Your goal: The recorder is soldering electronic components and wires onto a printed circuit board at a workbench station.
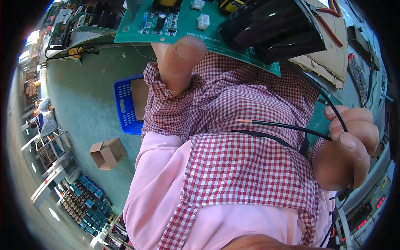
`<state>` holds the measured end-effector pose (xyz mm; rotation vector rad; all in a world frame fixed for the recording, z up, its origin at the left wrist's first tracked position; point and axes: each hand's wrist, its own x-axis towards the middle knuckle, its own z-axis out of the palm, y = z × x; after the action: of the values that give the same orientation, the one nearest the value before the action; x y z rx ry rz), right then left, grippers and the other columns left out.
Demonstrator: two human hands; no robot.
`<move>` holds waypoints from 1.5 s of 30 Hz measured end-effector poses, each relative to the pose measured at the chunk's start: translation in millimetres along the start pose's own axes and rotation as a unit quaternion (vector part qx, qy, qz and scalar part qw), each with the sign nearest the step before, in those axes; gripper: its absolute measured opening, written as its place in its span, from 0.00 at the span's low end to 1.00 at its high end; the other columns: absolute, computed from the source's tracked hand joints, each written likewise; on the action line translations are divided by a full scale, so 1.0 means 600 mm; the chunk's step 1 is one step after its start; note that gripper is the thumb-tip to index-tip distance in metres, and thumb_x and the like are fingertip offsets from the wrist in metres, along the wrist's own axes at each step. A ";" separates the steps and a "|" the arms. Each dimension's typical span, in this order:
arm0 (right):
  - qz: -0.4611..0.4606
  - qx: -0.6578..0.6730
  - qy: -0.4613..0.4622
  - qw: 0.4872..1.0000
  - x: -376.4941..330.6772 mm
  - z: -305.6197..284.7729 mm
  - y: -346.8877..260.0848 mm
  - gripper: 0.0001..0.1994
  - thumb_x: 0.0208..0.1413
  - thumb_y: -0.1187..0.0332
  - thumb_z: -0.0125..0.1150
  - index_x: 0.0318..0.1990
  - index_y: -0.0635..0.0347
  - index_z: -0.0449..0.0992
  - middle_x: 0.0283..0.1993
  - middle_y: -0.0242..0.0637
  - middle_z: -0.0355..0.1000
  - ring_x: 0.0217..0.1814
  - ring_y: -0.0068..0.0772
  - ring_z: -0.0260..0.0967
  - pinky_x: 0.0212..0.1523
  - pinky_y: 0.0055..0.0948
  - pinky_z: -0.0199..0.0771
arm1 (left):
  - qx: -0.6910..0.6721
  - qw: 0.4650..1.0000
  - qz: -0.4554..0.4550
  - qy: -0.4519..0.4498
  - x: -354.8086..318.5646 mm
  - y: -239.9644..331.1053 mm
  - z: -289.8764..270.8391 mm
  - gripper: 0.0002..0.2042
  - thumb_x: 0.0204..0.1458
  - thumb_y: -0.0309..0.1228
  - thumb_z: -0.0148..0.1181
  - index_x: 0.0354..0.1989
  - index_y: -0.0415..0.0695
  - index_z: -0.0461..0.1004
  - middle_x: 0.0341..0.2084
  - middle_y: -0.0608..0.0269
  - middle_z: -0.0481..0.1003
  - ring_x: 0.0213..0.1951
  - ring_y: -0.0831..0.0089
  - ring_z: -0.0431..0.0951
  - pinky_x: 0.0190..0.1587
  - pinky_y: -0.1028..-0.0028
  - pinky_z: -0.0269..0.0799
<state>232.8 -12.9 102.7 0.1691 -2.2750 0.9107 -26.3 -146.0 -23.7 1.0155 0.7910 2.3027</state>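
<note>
My left hand [183,58] grips a green circuit board [212,41] by its near edge, thumb on top; its fingers are hidden beneath. On the board stand large black cylindrical capacitors [271,29], white connectors [203,21] and small parts. At the right, my right hand [352,141] is closed around a black wire [291,128]. The wire's stripped copper end [244,121] points left, in front of my checked apron, apart from the board. Another stretch of black wire [323,86] runs from under the board down to the right hand. Where it begins is hidden.
Red-handled cutters [329,27] lie on a cardboard sheet [329,62] beyond the board at right. On the left are a blue plastic basket [124,108], an open cardboard box [109,153] and more boards [83,29] on a bench. Devices with red displays [377,204] stand at lower right.
</note>
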 end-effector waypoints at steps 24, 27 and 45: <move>-0.018 -0.014 -0.007 1.000 -0.001 0.015 0.011 0.12 0.60 0.69 0.42 0.48 0.63 0.67 0.33 0.45 0.64 0.31 0.35 0.64 0.34 0.37 0.76 | 0.045 0.998 -0.006 0.036 -0.022 0.008 -0.009 0.19 0.47 0.30 0.65 0.45 0.38 0.67 0.35 0.63 0.72 0.34 0.75 0.74 0.34 0.77 0.72; -0.010 -0.010 -0.012 1.000 0.004 0.011 0.005 0.12 0.61 0.69 0.42 0.48 0.63 0.68 0.33 0.44 0.64 0.31 0.35 0.63 0.35 0.37 0.75 | 0.134 0.987 -0.070 0.047 -0.060 -0.032 -0.112 0.14 0.52 0.28 0.59 0.44 0.37 0.67 0.34 0.62 0.72 0.32 0.74 0.74 0.34 0.76 0.73; -0.009 0.019 0.004 1.000 0.008 0.011 0.002 0.12 0.61 0.70 0.42 0.48 0.64 0.68 0.31 0.44 0.63 0.29 0.34 0.60 0.32 0.39 0.74 | 0.196 0.968 -0.107 0.111 -0.128 -0.052 -0.188 0.11 0.61 0.31 0.43 0.47 0.38 0.63 0.35 0.64 0.70 0.32 0.79 0.73 0.35 0.81 0.72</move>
<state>225.4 -15.9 101.5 0.2018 -2.2457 0.9428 -61.3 -207.2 -144.4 0.7850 1.4171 2.1401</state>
